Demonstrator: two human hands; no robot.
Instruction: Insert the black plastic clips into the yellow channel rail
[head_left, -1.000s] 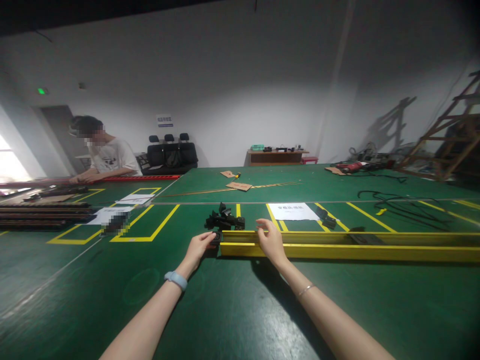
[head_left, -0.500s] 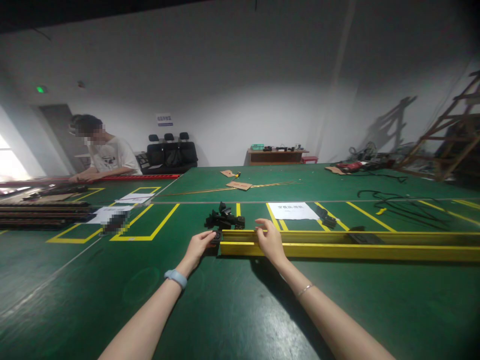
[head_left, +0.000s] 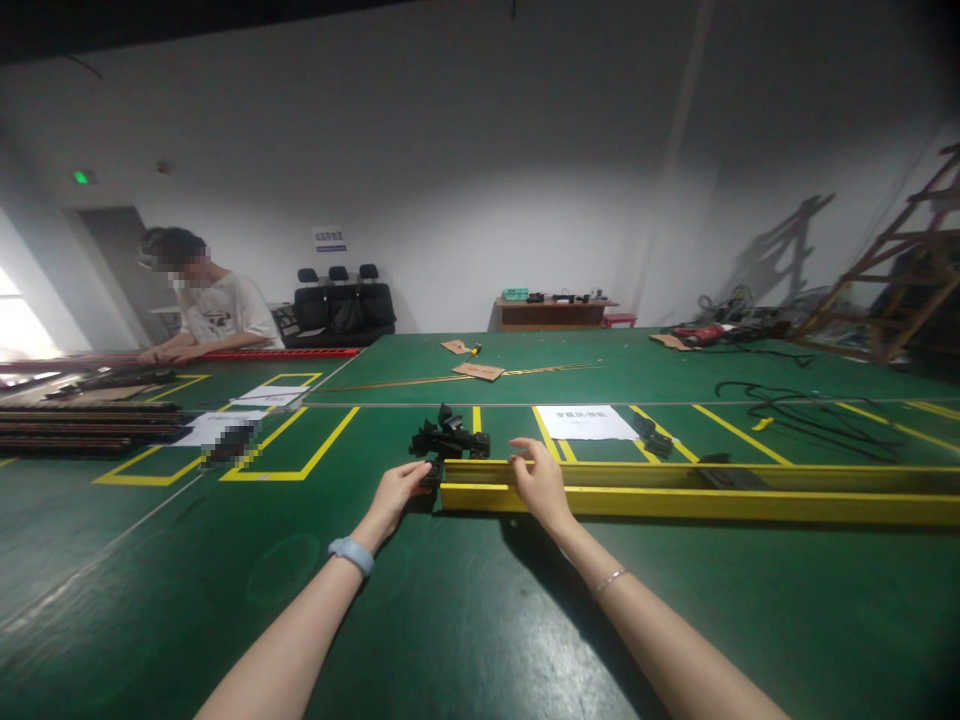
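Observation:
My left hand (head_left: 396,498) pinches a small black plastic block (head_left: 433,474) between thumb and fingers. The block sits at the left end of a long yellow channel rail (head_left: 675,504); whether it has entered the rail is too small to tell. Over the rail, a little to the right of that end, my right hand (head_left: 541,484) has its fingers bent around the rail, the fingertips partly hidden. Further right, a flat black piece (head_left: 731,477) lies inside the channel. Just behind the rail's left end is a pile of black plastic parts (head_left: 448,435).
Behind the rail lie a printed paper sheet (head_left: 586,422), more black parts (head_left: 654,437) and black cables (head_left: 810,415). Dark rails (head_left: 82,432) are stacked at the left on the green table (head_left: 420,630). A co-worker (head_left: 225,305) is at the far left.
The black block in my left hand has turned slightly. Both hands and the yellow rail stay in nearly the same place.

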